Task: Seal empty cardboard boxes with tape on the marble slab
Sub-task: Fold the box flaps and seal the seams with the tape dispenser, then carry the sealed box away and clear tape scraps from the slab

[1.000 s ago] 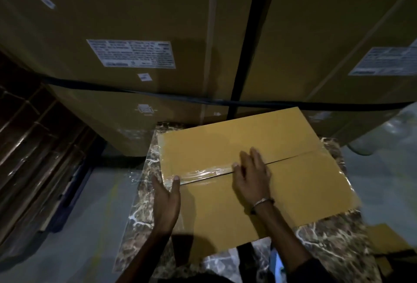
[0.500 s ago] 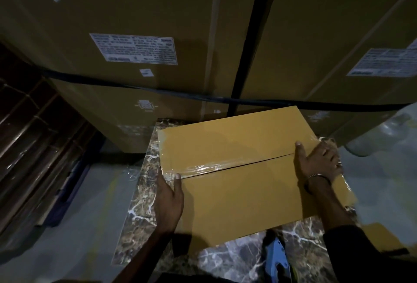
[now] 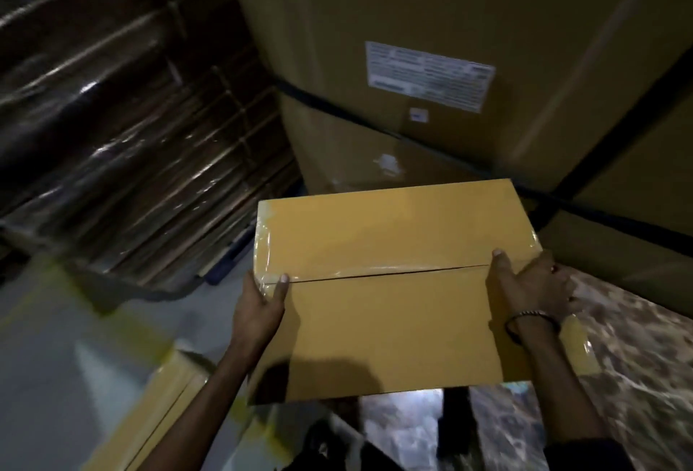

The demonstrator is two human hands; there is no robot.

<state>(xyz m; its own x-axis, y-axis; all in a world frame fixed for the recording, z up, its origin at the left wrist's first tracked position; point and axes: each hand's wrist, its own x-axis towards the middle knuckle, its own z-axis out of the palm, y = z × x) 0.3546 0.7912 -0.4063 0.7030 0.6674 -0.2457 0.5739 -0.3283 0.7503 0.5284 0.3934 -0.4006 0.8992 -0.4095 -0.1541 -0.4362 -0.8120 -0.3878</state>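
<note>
Cardboard, tan and glossy where clear tape (image 3: 360,271) ran along its centre seam, made up the box (image 3: 393,305) that half a second before had lain flat on the marble counter (image 3: 633,350). Now it was lifted clear and swung off to the left of the slab, out over the floor. A moment earlier the right hand (image 3: 532,286) had been smoothing tape at the far end; now it clasped the right edge, thumb lying over the top near the seam and fingers wrapped round the side. The left hand (image 3: 262,305) gripped the left edge the same way, thumb pressed on the taped seam. So the box sat between the two hands, held level in front of them. Judging by the tape running end to end, this box looked sealed and was probably being carried away. Another box (image 3: 157,414) lay below the left forearm, near the floor.
</note>
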